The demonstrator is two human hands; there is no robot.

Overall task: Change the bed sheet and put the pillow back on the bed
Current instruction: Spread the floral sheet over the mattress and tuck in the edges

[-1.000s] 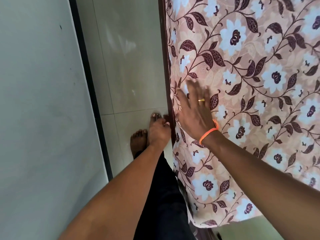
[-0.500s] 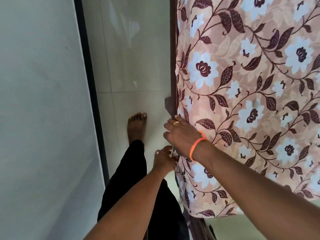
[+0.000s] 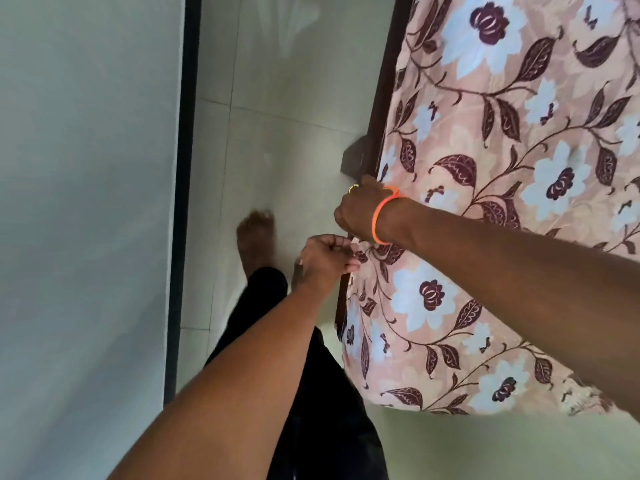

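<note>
A peach bed sheet (image 3: 491,209) with white flowers and dark maroon leaves covers the bed on the right. Its left edge hangs over the dark wooden bed frame (image 3: 375,109). My left hand (image 3: 323,259) pinches the sheet's edge at the bed's side, fingers curled. My right hand (image 3: 360,211), with a gold ring and an orange wrist band, curls over the same edge just above the left hand; its fingertips are hidden behind the sheet. No pillow is in view.
A narrow strip of pale tiled floor (image 3: 277,109) runs between the bed and a grey wall (image 3: 86,202) with a black skirting strip (image 3: 183,168). My bare foot (image 3: 256,237) and black trouser leg (image 3: 311,393) stand in this strip.
My right hand, flat on the sheet a second ago, has slid to the bed's side edge and curled over it. The left hand has shifted along the edge. The view has moved closer.
</note>
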